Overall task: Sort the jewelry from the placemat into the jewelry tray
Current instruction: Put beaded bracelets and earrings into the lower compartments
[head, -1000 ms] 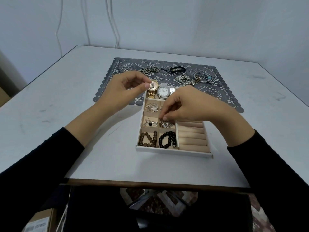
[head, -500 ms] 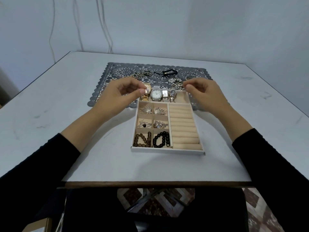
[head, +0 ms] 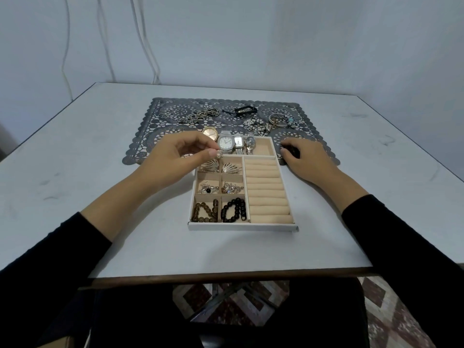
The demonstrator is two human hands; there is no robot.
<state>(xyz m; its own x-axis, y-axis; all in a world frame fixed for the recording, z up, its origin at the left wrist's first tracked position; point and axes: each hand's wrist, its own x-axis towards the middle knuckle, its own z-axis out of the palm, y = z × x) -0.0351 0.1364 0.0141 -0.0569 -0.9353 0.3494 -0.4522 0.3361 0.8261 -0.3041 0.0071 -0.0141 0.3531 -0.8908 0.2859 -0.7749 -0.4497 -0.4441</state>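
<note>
A white jewelry tray with beige compartments sits at the table's middle, its far end overlapping the grey lace placemat. My left hand hovers over the tray's far left corner, thumb and forefinger pinching a small silver piece. My right hand rests on the placemat just right of the tray, fingers loosely curled, nothing seen in it. Several watches lie in the tray's far row. On the mat remain chains, a black bracelet, a pearl cluster and bangles.
The tray's small compartments hold silver brooches, earrings, a brown bead bracelet and a black bead bracelet. The ring rolls on the right hold nothing. The table's near edge is close to me.
My right hand left the tray's earring compartment, swung right and came down onto the placemat. My left hand kept its pinch near the tray's far left corner.
</note>
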